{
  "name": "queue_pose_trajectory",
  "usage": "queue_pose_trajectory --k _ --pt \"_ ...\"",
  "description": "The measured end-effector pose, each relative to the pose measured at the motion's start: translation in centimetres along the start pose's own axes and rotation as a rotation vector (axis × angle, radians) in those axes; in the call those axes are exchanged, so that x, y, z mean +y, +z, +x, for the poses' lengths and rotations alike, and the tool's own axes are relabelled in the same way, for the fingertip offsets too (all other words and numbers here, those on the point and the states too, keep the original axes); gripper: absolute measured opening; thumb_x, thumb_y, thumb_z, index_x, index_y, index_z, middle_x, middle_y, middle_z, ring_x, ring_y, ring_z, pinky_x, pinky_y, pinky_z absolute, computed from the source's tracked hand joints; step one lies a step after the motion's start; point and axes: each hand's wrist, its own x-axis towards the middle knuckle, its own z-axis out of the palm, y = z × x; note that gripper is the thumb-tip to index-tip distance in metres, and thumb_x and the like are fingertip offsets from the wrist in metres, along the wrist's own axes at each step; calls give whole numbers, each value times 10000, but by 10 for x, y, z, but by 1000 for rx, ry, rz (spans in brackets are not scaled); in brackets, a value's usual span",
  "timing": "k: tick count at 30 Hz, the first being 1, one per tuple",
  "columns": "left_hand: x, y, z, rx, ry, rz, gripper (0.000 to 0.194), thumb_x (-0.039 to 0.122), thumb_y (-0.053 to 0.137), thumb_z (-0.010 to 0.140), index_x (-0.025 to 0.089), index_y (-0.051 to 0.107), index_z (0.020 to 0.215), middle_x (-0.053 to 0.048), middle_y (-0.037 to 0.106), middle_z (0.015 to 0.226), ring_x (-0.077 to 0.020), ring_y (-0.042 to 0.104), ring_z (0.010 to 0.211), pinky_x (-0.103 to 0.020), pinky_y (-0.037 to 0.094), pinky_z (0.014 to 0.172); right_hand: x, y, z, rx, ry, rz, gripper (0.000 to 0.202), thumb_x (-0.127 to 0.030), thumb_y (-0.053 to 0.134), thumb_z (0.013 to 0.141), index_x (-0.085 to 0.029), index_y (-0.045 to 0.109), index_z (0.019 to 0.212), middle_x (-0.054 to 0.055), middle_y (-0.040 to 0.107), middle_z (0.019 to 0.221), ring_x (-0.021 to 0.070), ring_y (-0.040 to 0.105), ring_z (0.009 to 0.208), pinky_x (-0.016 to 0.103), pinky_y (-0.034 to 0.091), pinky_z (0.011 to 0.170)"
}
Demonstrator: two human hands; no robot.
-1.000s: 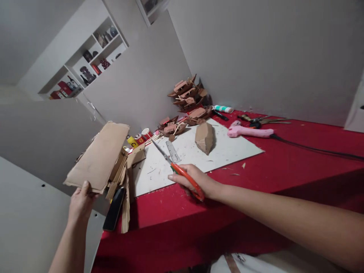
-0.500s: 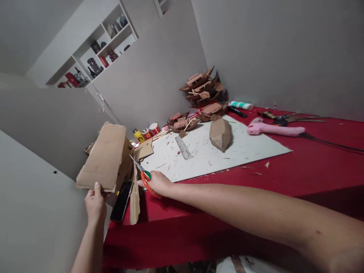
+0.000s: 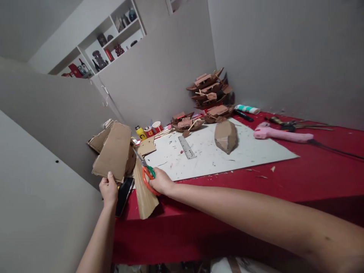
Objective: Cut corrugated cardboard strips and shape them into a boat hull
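My left hand pinches the lower edge of a brown cardboard piece, thumb on top, at the table's left end. In my right hand is a pair of scissors with orange and green handles, its blades pointing up and left toward the cardboard. A pale brown sheet with a grain-like look hangs over the table edge just below the scissors. Beside it a black phone lies partly covered by the cardboard. More cardboard leans behind the held piece.
A white board on the red tablecloth carries a metal ruler and a cardboard boat hull. Several brown model boats are stacked in the corner. A pink glue gun with a cord lies right. Cups stand behind.
The cardboard in my left hand has moved right and been lowered, uncovering more cardboard behind it. The pale sheet now shows its wide face. My right hand still grips the scissors.
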Motion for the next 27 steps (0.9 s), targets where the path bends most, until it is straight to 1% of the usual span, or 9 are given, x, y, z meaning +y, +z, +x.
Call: queue_pose_trajectory --k 3,5,8,11,14,17,21,24,27 --pt "-7 7 2 -58 -62 11 292 358 538 880 140 584 1070 -62 627 1002 -164 621 813 -347 531 696 15 -33 -5 43 -15 65 257 -85 590 610 -170 560 850 35 640 795 184 597 755 234 416 614" --pt "-9 13 2 -83 -91 23 324 346 543 878 151 562 1136 -80 605 1097 -193 614 899 -387 527 753 24 -56 -9 69 -12 116 245 -94 587 616 -174 550 845 13 619 724 170 586 700 231 414 587" --pt "-9 23 3 -103 -115 48 345 339 550 873 157 551 1166 -88 584 1154 -217 600 962 -417 516 796 34 -87 -19 96 1 213 212 -173 608 637 -177 534 835 3 605 672 166 584 650 234 419 553" --pt "-8 33 6 -115 -118 77 352 338 553 871 158 549 1172 -88 578 1169 -225 595 979 -425 512 807 38 -110 -31 90 11 300 265 -268 658 611 -182 520 821 7 613 677 175 594 641 250 439 559" --pt "-7 42 9 -124 -112 109 356 337 555 870 159 546 1178 -88 573 1179 -230 592 989 -430 510 812 41 -125 -42 75 22 396 337 -313 686 574 -191 501 828 -12 596 659 166 581 603 260 445 557" --pt "-3 50 12 -129 -104 149 357 331 555 871 161 541 1185 -92 570 1185 -227 591 990 -431 510 814 44 -133 -49 92 25 486 337 -310 692 560 -199 475 793 -44 544 607 139 532 543 250 415 533" --pt "8 56 12 -121 -96 193 359 320 556 871 164 532 1194 -98 568 1190 -222 592 990 -432 509 816 44 -141 -55 130 -10 495 347 -340 692 566 -202 464 788 -47 526 599 129 491 523 248 379 527" --pt "19 50 7 -92 -87 178 355 319 555 872 165 535 1191 -97 570 1188 -219 595 983 -430 510 812 43 -149 -61 149 -20 485 379 -367 711 564 -204 461 798 -49 515 606 124 468 529 243 357 525" --pt "31 35 -5 -26 -69 116 367 314 561 867 166 527 1202 -102 558 1206 -229 583 1014 -444 502 832 44 -157 -68 161 -23 500 403 -364 730 550 -204 447 788 -55 496 614 116 451 550 231 342 530"
